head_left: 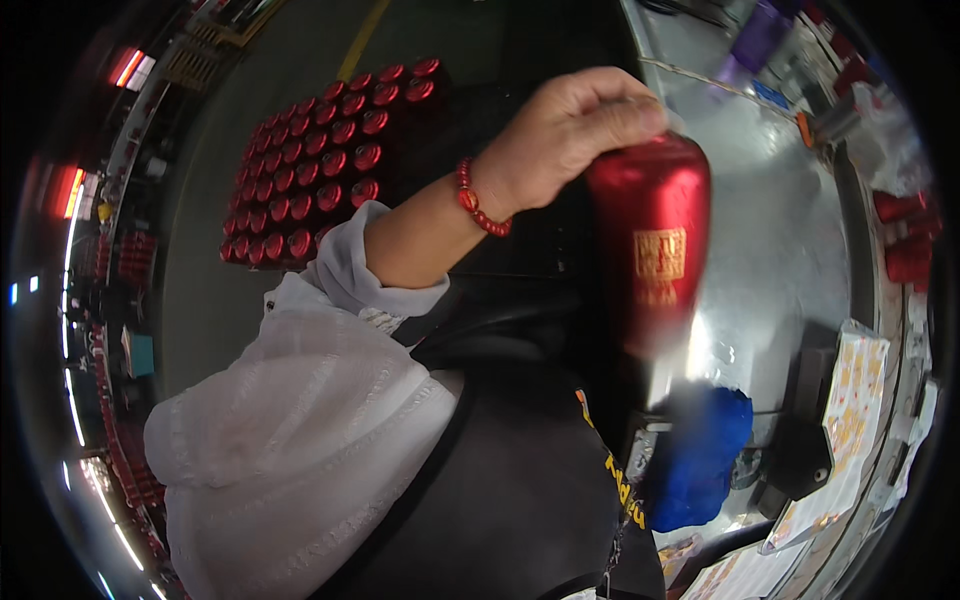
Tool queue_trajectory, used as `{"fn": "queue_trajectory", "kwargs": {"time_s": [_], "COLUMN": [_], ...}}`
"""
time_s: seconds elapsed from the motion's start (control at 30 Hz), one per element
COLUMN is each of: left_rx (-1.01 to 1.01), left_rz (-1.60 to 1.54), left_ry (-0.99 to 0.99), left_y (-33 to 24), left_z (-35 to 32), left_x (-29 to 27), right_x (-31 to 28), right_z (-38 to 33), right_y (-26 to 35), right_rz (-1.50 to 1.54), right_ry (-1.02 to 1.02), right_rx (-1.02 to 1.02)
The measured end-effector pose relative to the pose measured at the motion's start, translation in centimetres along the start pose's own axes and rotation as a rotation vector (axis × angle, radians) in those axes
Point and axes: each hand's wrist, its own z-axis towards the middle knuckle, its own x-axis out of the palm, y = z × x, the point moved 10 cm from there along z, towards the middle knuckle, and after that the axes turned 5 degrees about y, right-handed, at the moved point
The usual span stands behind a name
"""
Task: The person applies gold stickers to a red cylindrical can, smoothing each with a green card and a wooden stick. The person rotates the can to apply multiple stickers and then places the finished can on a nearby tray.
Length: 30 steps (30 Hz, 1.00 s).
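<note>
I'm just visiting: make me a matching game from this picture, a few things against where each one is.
Things:
1. glossy red bottle
2. red bead bracelet
3. blue cloth
4. red bottle caps in rows

Places:
A. on the floor, far left
B. gripped at its top by the left hand
C. around the wrist
D. on the metal table, below the bottle

Pairs: 1-B, 2-C, 3-D, 4-A

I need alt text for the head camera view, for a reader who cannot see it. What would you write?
A left hand with a red bead bracelet grips the top of a glossy red bottle above a metal table. Below the bottle is a blurred blue cloth; to the left, rows of red bottles stand on the floor.
</note>
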Motion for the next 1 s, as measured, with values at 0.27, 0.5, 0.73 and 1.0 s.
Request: {"fn": "queue_trajectory", "kwargs": {"time_s": [0.27, 0.5, 0.73, 1.0], "left_rx": [-0.097, -0.519, -0.885, -0.977], "left_rz": [0.947, 1.145, 1.273, 1.584], "left_ry": [-0.758, -0.96, -0.912, -0.747], "left_y": [7.8, 19.9, 25.4, 24.2], "left_z": [-13.7, -20.1, -21.1, -18.8], "left_x": [-30.1, -48.3, -52.5, -52.8], "right_x": [11.1, 7.7, 4.2, -8.7], "right_z": [-1.3, -0.3, 0.2, 4.1], "right_y": [7.3, 7.9, 7.5, 6.6], "right_rz": [-0.089, -0.219, -0.305, -0.366], "right_ry": [0.235, 0.21, 0.184, 0.073], "right_rx": [-0.003, 0.086, 0.13, 0.076]}}
